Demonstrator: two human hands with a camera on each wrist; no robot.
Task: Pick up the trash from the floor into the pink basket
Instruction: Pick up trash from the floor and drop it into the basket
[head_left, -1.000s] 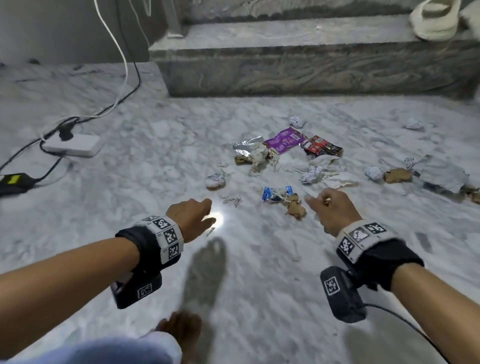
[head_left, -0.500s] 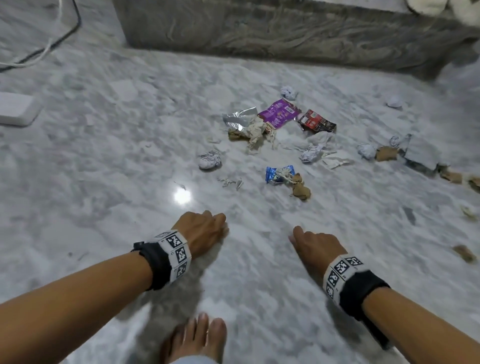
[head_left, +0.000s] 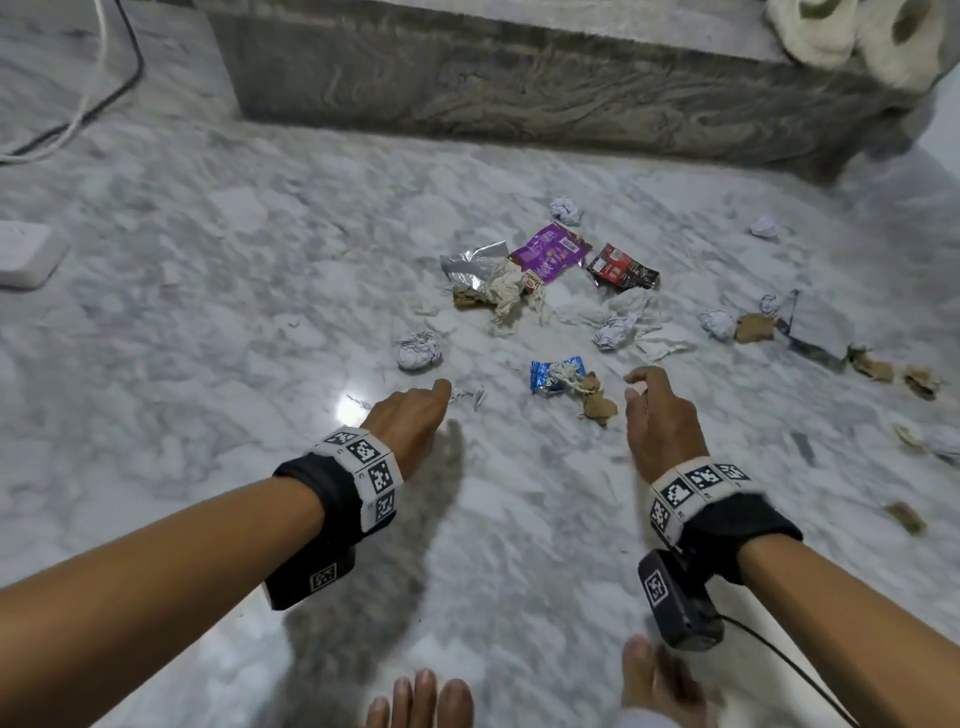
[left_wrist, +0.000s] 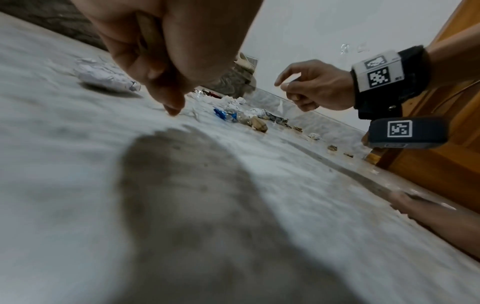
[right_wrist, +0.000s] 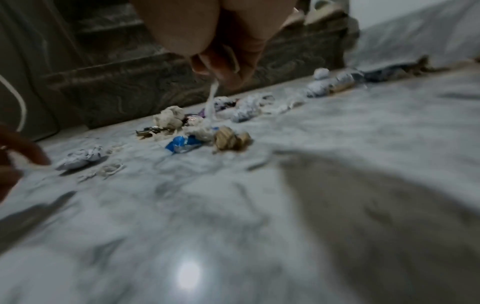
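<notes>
The left hand (head_left: 410, 418), fingers curled and holding nothing I can make out, should pinch the paper shreds (head_left: 467, 396) flat against the marble floor (head_left: 234, 312). The right hand (head_left: 657, 415), loosely curled, seems to hold a white strip. Blue wrapper (head_left: 550, 375) lies between them; pink basket unseen.

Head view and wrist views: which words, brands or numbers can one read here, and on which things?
No text can be read.
On the purple wrapper: print, too blurred.
On the red and black wrapper: print, too blurred.
On the blue wrapper: too blurred.
On the left wrist band and the right wrist band: square black-and-white codes, no letters.
</notes>
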